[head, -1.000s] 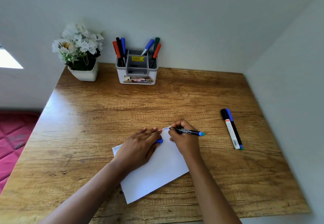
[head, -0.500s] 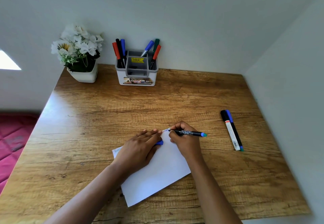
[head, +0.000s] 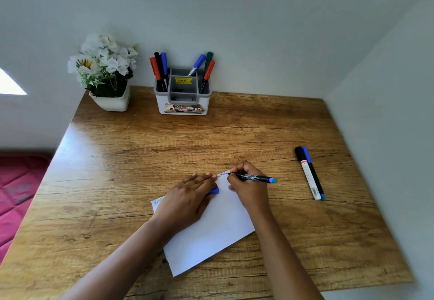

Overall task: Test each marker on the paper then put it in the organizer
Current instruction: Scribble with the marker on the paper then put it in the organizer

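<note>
Table: brown wood table [head: 211, 135] in a white corner.
Organizer: the organizer [head: 183, 102] is at the back wall, with markers inside.
Marker: the black marker [head: 254, 178] has its tip on the paper [head: 211, 234], at the top corner.
Right hand: the right hand [head: 249, 189] pinches the marker and rests on the paper.
Left hand: the left hand [head: 187, 198] lies flat on the paper, fingers straight, with a blue cap [head: 215, 191] peeking out.

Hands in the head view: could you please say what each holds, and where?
Right hand pinches the black marker near its writing tip. Left hand lies flat on the paper; whether it grips the blue cap beneath cannot be told.
</note>
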